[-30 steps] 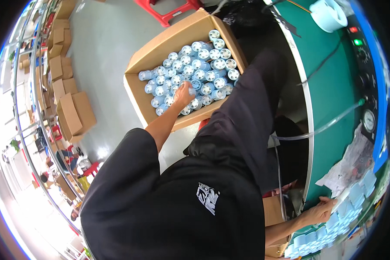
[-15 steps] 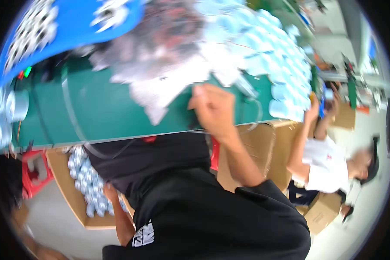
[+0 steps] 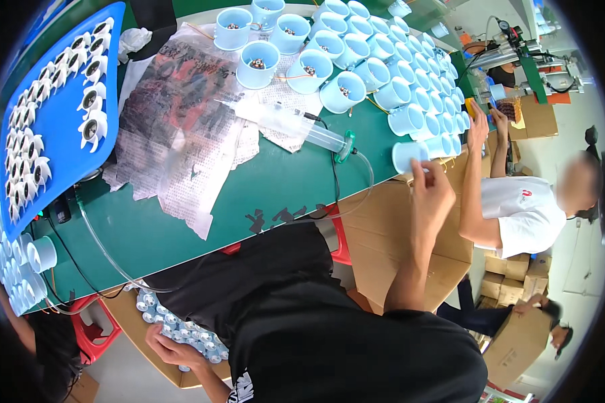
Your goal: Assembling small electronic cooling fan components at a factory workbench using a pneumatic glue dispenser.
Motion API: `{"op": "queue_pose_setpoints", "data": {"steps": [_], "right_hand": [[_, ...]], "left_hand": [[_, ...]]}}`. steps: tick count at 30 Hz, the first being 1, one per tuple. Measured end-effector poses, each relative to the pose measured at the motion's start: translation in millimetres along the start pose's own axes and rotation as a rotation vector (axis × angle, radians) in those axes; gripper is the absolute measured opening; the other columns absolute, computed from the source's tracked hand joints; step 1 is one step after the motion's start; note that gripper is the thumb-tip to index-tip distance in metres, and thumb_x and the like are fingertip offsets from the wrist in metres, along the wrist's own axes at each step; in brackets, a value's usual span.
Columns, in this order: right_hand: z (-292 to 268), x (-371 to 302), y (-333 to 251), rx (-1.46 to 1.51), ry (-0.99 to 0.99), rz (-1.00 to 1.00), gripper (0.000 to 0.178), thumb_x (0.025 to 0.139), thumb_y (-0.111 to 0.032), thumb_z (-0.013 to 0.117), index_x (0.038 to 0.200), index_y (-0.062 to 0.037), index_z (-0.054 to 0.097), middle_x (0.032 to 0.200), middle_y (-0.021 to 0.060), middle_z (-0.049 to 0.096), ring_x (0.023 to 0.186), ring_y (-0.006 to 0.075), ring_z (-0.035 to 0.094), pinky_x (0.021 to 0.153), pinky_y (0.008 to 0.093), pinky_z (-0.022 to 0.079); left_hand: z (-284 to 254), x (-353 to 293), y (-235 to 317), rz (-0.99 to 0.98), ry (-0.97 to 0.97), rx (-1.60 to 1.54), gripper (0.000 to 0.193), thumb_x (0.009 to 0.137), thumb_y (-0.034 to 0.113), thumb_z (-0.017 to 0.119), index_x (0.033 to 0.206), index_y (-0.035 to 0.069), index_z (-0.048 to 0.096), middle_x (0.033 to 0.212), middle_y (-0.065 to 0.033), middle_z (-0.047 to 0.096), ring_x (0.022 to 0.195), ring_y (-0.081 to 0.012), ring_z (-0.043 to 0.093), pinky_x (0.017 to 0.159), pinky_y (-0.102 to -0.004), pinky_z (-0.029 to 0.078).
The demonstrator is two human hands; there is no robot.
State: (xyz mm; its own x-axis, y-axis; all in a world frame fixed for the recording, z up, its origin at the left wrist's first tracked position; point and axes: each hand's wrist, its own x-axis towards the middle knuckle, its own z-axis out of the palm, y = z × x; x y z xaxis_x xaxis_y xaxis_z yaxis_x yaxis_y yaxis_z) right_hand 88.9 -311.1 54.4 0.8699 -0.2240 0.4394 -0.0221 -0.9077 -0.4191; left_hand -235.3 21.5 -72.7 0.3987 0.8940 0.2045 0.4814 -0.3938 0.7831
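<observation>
My right hand [image 3: 433, 193] is at the near right edge of the green table, thumb and fingertips pinching a light blue cup-shaped housing [image 3: 406, 157]. That housing is beside the front end of a dense group of like blue housings [image 3: 405, 119], several with metal parts and wires inside. Low on the left, my left hand [image 3: 173, 347] hangs beside a cardboard box [image 3: 131, 324] filled with blue-and-white round parts [image 3: 193, 336]. Its fingers are loosely bent and apart, with nothing visible in them. A clear syringe dispenser [image 3: 296, 124] with a green cap lies on printed paper [image 3: 181, 198].
At the left, a blue tray [image 3: 67, 134] carries rows of white finned impellers. A clear hose [image 3: 101, 245] and black cables cross the table [image 3: 275, 185]. An open cardboard box [image 3: 400, 228] stands below its right edge. A co-worker in a white shirt [image 3: 517, 208] works at right.
My right hand has moved right from above the paper to the blue housing and gripped it. The view has shifted and sharpened. My left hand stays low by the box.
</observation>
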Motion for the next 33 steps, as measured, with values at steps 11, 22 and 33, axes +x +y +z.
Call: {"op": "queue_pose_setpoints", "data": {"steps": [11, 22, 33], "right_hand": [[6, -70, -115, 0.537, -0.191, -0.466, 0.014, 0.074, -0.002, 0.078, 0.079, -0.0034, 0.065, 0.059, 0.0034, 0.050, 0.050, 0.0107, 0.048, 0.045, 0.0242, 0.035], [45, -61, -81, 1.619, -0.752, 0.657, 0.044, 0.098, -0.021, 0.043, 0.132, 0.0084, 0.041, 0.115, 0.0221, 0.060, 0.098, 0.0270, 0.063, 0.080, 0.0338, 0.052], [75, -57, -93, 1.630, -0.758, 0.303, 0.051, 0.077, -0.008, 0.072, 0.119, -0.0055, 0.043, 0.109, 0.0055, 0.051, 0.103, 0.0138, 0.051, 0.092, 0.0273, 0.042]], "left_hand": [[153, 35, 235, 0.816, -0.498, -0.391, 0.079, 0.064, 0.007, 0.080, 0.133, 0.004, 0.042, 0.133, -0.0177, 0.045, 0.116, -0.0394, 0.048, 0.094, -0.0448, 0.041], [214, 101, 286, 0.742, -0.741, -0.346, 0.054, 0.077, 0.031, 0.073, 0.115, -0.002, 0.054, 0.105, -0.0190, 0.062, 0.099, -0.0330, 0.059, 0.089, -0.0421, 0.045], [187, 68, 244, 0.768, -0.617, -0.943, 0.060, 0.064, 0.028, 0.078, 0.111, 0.002, 0.052, 0.108, -0.0178, 0.062, 0.101, -0.0326, 0.058, 0.093, -0.0452, 0.042]]}}
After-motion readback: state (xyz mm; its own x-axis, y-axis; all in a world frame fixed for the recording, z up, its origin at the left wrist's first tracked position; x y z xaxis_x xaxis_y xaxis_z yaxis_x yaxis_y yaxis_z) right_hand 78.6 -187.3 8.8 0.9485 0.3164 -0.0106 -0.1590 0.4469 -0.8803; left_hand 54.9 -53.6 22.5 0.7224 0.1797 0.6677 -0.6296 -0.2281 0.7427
